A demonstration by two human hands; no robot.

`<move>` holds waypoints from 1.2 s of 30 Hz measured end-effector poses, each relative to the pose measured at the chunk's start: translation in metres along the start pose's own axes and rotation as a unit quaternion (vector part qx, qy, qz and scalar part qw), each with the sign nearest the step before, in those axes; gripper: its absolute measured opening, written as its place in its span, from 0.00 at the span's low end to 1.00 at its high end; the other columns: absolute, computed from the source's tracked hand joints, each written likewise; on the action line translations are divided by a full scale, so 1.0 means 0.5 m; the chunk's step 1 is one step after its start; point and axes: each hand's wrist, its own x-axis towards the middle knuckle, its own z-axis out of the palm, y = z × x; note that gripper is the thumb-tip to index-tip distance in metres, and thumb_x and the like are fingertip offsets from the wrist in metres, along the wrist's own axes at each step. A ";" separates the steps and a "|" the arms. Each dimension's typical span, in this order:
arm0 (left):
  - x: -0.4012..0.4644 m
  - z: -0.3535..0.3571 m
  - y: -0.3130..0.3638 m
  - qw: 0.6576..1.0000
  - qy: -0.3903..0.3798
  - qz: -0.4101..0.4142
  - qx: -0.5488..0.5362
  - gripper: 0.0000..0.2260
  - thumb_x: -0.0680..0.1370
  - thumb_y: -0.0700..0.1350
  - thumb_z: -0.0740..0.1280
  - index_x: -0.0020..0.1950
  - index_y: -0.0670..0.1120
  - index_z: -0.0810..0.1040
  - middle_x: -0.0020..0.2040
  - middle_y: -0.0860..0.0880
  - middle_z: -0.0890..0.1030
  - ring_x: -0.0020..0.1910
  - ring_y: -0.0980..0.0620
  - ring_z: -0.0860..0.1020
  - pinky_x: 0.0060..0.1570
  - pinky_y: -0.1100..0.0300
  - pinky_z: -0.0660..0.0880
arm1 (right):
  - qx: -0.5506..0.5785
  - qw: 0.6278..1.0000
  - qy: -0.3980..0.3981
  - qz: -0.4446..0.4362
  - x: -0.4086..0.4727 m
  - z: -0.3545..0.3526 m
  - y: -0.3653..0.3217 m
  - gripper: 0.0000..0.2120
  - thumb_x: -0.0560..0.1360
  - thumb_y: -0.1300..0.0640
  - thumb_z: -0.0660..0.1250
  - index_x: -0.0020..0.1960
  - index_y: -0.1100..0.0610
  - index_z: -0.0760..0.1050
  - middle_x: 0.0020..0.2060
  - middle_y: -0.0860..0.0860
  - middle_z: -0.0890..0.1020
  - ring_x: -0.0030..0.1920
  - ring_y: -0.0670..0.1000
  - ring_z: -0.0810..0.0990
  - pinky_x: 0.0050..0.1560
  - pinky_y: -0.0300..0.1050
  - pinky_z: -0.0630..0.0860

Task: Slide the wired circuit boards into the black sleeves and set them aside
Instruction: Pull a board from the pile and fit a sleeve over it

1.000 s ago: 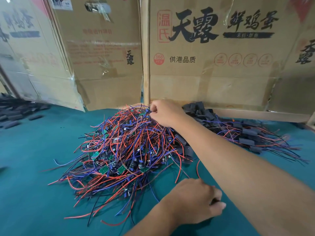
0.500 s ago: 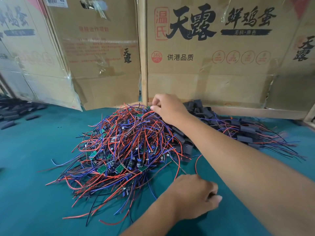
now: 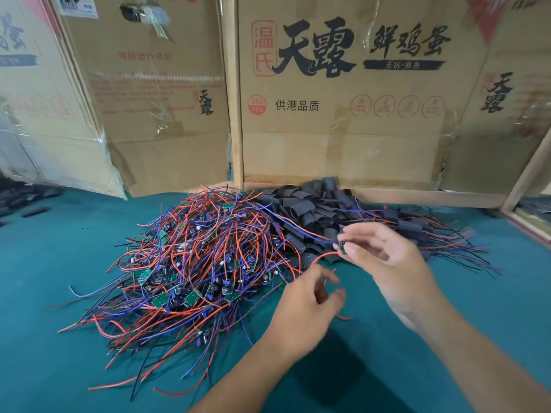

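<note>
A tangled heap of wired circuit boards (image 3: 193, 263), small green boards with red and blue leads, lies on the green table. Behind it and to the right sits a pile of black sleeves (image 3: 310, 210). My right hand (image 3: 387, 263) is lifted over the near edge of the sleeves and pinches one small dark board (image 3: 343, 247) at its fingertips; the board's blue and red wires trail left towards the heap. My left hand (image 3: 301, 308) hovers just below, blurred, its fingers curled and apart around the drooping red wire, with nothing seen in its grip.
Sleeved boards with trailing wires (image 3: 417, 231) spread out to the right. Taped cardboard boxes (image 3: 343, 144) wall off the back. More black sleeves (image 3: 26, 201) lie at the far left edge. A wooden frame (image 3: 524, 180) stands at the right. Green table surface (image 3: 59, 278) shows on the left and in front.
My right hand has pulled back from the top of the heap towards me, drawing one wired board out. My left hand has lifted off the table and opened its fist.
</note>
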 end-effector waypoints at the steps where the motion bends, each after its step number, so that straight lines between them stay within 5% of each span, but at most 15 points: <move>1: 0.002 0.000 0.001 0.999 0.011 -0.009 -0.046 0.03 0.79 0.44 0.69 0.51 0.50 0.77 0.28 0.58 0.69 0.29 0.58 0.66 0.32 0.64 0.64 | -0.005 1.000 -0.005 -0.002 -0.013 -0.007 0.010 0.12 0.75 0.69 0.69 0.55 0.57 0.80 0.50 0.52 0.86 0.54 0.51 0.84 0.58 0.43 0.79; 5: 0.000 -0.001 0.012 0.990 0.012 -0.011 -0.143 0.03 0.78 0.44 0.69 0.46 0.45 0.78 0.33 0.49 0.69 0.33 0.54 0.66 0.35 0.59 0.63 | 0.026 0.999 -0.017 -0.008 -0.047 -0.020 0.044 0.14 0.75 0.72 0.67 0.57 0.58 0.79 0.54 0.53 0.85 0.57 0.49 0.82 0.57 0.35 0.75; 9: -0.004 -0.006 0.014 0.994 0.043 0.022 -0.098 0.14 0.77 0.46 0.68 0.34 0.42 0.72 0.28 0.54 0.66 0.30 0.57 0.62 0.31 0.63 0.60 | 0.096 0.994 -0.017 0.051 -0.057 -0.022 0.052 0.12 0.74 0.66 0.69 0.57 0.60 0.81 0.54 0.57 0.84 0.54 0.49 0.81 0.57 0.39 0.73; 14: -0.005 -0.014 0.033 0.991 0.099 0.073 -0.049 0.05 0.76 0.47 0.70 0.42 0.50 0.77 0.32 0.52 0.75 0.31 0.57 0.70 0.34 0.59 0.68 | 0.152 0.987 -0.017 0.043 -0.062 -0.024 0.033 0.15 0.72 0.58 0.70 0.58 0.61 0.80 0.55 0.62 0.83 0.54 0.54 0.81 0.63 0.50 0.75; 17: -0.009 -0.021 0.045 0.985 0.128 0.118 -0.009 0.05 0.76 0.51 0.70 0.48 0.51 0.81 0.42 0.55 0.81 0.43 0.54 0.80 0.45 0.58 0.76 | 0.160 0.986 -0.027 0.035 -0.068 -0.023 0.023 0.14 0.74 0.56 0.71 0.59 0.58 0.80 0.47 0.61 0.84 0.51 0.57 0.82 0.63 0.56 0.76; 20: -0.009 -0.023 0.051 0.984 0.126 0.129 0.008 0.11 0.77 0.55 0.68 0.53 0.51 0.83 0.46 0.56 0.82 0.50 0.52 0.80 0.52 0.58 0.75 | 0.162 0.985 -0.047 0.039 -0.072 -0.017 0.012 0.17 0.73 0.52 0.72 0.60 0.56 0.80 0.43 0.59 0.83 0.46 0.58 0.82 0.56 0.53 0.80; 24: -0.009 -0.013 0.056 0.987 0.052 0.087 -0.126 0.09 0.79 0.50 0.69 0.49 0.45 0.84 0.51 0.53 0.83 0.59 0.54 0.79 0.60 0.60 0.73 | 0.167 0.982 -0.067 0.050 -0.076 -0.006 0.000 0.18 0.73 0.51 0.70 0.61 0.57 0.80 0.39 0.59 0.80 0.39 0.56 0.79 0.42 0.49 0.79; 26: -0.011 -0.009 0.061 0.977 0.036 0.061 -0.200 0.08 0.79 0.47 0.68 0.50 0.45 0.84 0.49 0.52 0.84 0.56 0.56 0.80 0.56 0.61 0.74 | 0.171 0.981 -0.073 0.056 -0.079 0.000 -0.001 0.17 0.74 0.54 0.69 0.61 0.58 0.80 0.38 0.58 0.78 0.38 0.55 0.77 0.38 0.47 0.78; 30: -0.011 -0.005 0.067 0.938 0.036 0.036 -0.343 0.11 0.77 0.41 0.67 0.56 0.39 0.82 0.36 0.45 0.78 0.35 0.50 0.77 0.37 0.60 0.76 | 0.172 0.980 -0.084 0.058 -0.085 0.006 -0.004 0.15 0.76 0.58 0.67 0.62 0.57 0.79 0.38 0.58 0.79 0.36 0.55 0.76 0.36 0.46 0.76; 34: -0.007 -0.011 0.063 0.919 0.016 0.000 -0.393 0.09 0.78 0.41 0.69 0.54 0.36 0.82 0.36 0.43 0.76 0.33 0.46 0.73 0.33 0.54 0.75 | 0.164 0.977 -0.110 0.081 -0.087 0.000 -0.006 0.19 0.75 0.55 0.69 0.66 0.52 0.77 0.41 0.60 0.81 0.38 0.57 0.80 0.38 0.47 0.78; 36: -0.004 -0.018 0.061 0.922 0.043 -0.028 -0.384 0.09 0.76 0.44 0.72 0.50 0.39 0.83 0.40 0.40 0.80 0.38 0.46 0.77 0.39 0.52 0.76 | 0.143 0.980 -0.106 0.090 -0.088 -0.007 -0.007 0.18 0.75 0.52 0.70 0.65 0.51 0.77 0.43 0.63 0.82 0.40 0.59 0.82 0.41 0.49 0.79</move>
